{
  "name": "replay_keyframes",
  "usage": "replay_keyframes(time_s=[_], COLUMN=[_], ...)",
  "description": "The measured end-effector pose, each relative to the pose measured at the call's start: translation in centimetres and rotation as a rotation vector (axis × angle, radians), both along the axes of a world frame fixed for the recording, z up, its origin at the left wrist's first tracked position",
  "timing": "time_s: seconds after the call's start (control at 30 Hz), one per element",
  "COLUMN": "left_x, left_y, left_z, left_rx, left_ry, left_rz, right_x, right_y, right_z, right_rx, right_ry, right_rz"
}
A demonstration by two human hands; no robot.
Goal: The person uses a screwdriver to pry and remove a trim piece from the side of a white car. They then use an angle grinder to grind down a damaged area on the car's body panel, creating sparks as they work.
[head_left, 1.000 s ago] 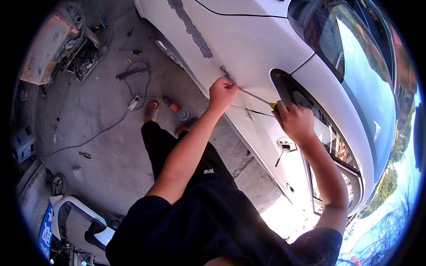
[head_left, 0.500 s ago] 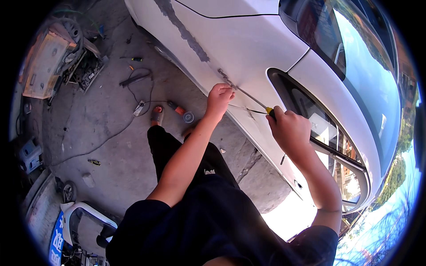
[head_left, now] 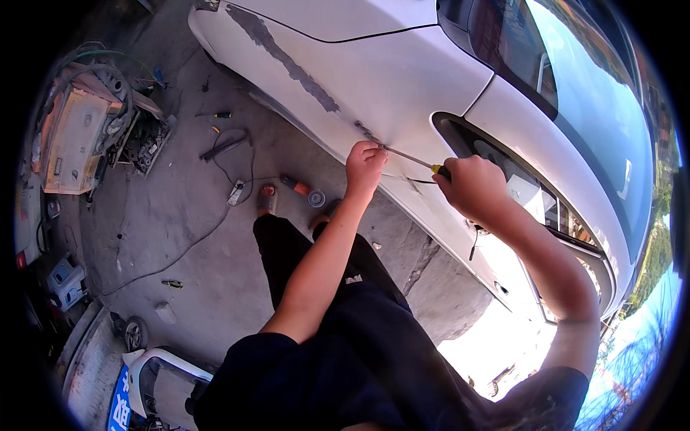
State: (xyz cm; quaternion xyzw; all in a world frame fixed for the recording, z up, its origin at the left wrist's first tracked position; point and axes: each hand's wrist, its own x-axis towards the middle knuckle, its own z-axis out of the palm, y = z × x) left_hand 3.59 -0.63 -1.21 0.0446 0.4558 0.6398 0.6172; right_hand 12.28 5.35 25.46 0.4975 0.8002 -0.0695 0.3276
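My right hand (head_left: 473, 188) grips the yellow and black handle of a screwdriver (head_left: 425, 162) against the side of a white car (head_left: 402, 79). Its thin metal shaft runs left to my left hand (head_left: 364, 163), whose fingers pinch the shaft near the tip. The tip sits at the end of a grey sanded strip (head_left: 287, 57) on the car's body panel, beside the dark wheel arch opening (head_left: 460, 136). Both forearms reach up from the lower edge over my dark trousers.
On the concrete ground lie a cable (head_left: 215, 215), an orange-handled tool (head_left: 302, 188) and small hand tools (head_left: 219, 115). A worn orange machine casing (head_left: 75, 136) stands at the left. A white scooter front (head_left: 154, 373) is at the lower left.
The view has shifted, so car and hands sit differently in frame. Both hands stay on the screwdriver at the same spot on the panel.
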Motion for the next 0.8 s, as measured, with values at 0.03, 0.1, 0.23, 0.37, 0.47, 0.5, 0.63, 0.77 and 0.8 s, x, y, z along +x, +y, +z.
replay_keyframes(time_s=[0.03, 0.1, 0.23, 0.37, 0.47, 0.5, 0.63, 0.77, 0.8], left_x=[-0.1, 0.2, 0.2, 0.3, 0.3, 0.4, 0.4, 0.4, 0.3], left_y=[0.0, 0.1, 0.2, 0.7, 0.8, 0.9, 1.0, 0.8, 0.7], left_z=[0.0, 0.2, -0.5, 0.5, 0.4, 0.3, 0.0, 0.3, 0.5], left_rx=[-0.002, 0.006, 0.046, -0.048, -0.062, -0.074, -0.083, -0.090, -0.083], left_ry=[0.006, 0.013, 0.061, 0.188, 0.261, 0.314, 0.440, 0.502, 0.531], left_rz=[-0.003, -0.013, -0.014, -0.049, -0.038, -0.046, -0.039, -0.045, -0.043], right_x=[-0.3, -0.1, -0.4, 0.5, 1.5, 1.6, 1.5, 2.2, 2.5], right_y=[0.2, 0.5, 0.4, -0.7, -0.2, 0.2, 2.1, 3.0, 3.1], right_z=[0.1, 0.1, 0.3, -0.7, -1.3, -1.2, -0.6, -0.9, -1.0], right_rx=[-0.024, -0.032, -0.032, 0.032, 0.075, 0.093, 0.121, 0.134, 0.139], right_ry=[-0.006, 0.012, 0.006, -0.026, -0.014, -0.009, 0.032, 0.055, 0.054], right_rz=[-0.065, -0.085, -0.042, 0.206, 0.379, 0.429, 0.556, 0.609, 0.621])
